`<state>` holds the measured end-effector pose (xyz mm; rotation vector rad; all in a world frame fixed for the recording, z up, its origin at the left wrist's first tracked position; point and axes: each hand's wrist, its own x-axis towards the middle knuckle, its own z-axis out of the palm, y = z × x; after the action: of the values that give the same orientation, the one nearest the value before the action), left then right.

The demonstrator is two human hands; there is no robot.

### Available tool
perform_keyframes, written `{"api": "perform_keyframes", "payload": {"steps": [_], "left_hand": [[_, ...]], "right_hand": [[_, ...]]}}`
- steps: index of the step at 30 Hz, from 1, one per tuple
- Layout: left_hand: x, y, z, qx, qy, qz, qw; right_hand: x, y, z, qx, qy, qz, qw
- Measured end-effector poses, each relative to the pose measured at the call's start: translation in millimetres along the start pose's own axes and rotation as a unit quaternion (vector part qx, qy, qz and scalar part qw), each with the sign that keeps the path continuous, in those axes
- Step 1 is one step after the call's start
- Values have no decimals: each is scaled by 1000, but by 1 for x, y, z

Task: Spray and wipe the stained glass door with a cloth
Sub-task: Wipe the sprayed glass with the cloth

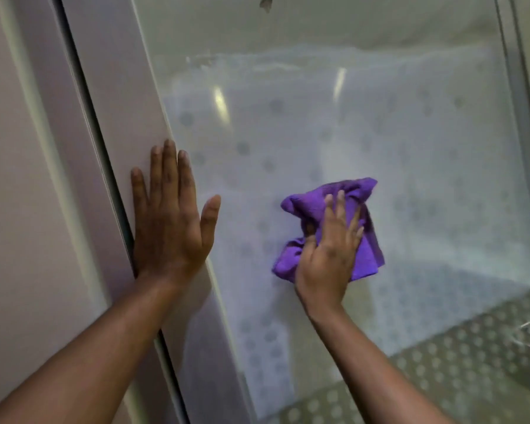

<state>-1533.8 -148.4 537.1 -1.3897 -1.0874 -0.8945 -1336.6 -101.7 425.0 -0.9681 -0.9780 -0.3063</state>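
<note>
Two hands up in my head view: left hand [170, 215] flat, fingers straight, on the door frame [126, 96]; right hand [328, 249] presses purple cloth [334, 228] against glass door [380, 133]. Glass hazy, background blurred.

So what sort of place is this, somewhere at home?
Hard to say; probably an indoor doorway. A glass door in a pale frame is smeared and hazy, with dotted flooring visible through it. The right hand presses a purple cloth against it.
</note>
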Motion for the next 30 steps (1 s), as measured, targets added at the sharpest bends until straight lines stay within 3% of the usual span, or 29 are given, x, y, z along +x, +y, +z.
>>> {"api": "perform_keyframes", "payload": {"steps": [2,5,7,9,11,13,15,18,22,30], "left_hand": [[-7,3,-3,0,-22,6,1000],[-37,6,-4,2,-62,59,996],[-54,4,-3,7,-73,71,995],[-58,3,-1,14,-71,52,996],[-56,5,3,18,-64,37,997],[-56,8,4,19,-53,31,998],[-59,8,6,13,-46,24,999],[-61,7,6,2,-43,12,999],[-61,7,5,-3,-38,1,999],[-63,9,1,-20,-15,-23,999]], "right_hand": [[-36,-17,2,1,-92,-116,989],[-54,13,-19,6,-226,-319,920],[-44,53,-36,-7,-254,-361,897],[-38,93,-51,-9,-211,-275,938],[-47,122,-65,14,-128,-107,986],[-74,129,-67,27,-52,29,998],[-112,119,-58,8,-14,82,996],[-178,92,-45,5,-58,45,997],[-241,73,-36,-45,-152,-127,979],[-177,0,2,-81,-169,-170,967]]}}
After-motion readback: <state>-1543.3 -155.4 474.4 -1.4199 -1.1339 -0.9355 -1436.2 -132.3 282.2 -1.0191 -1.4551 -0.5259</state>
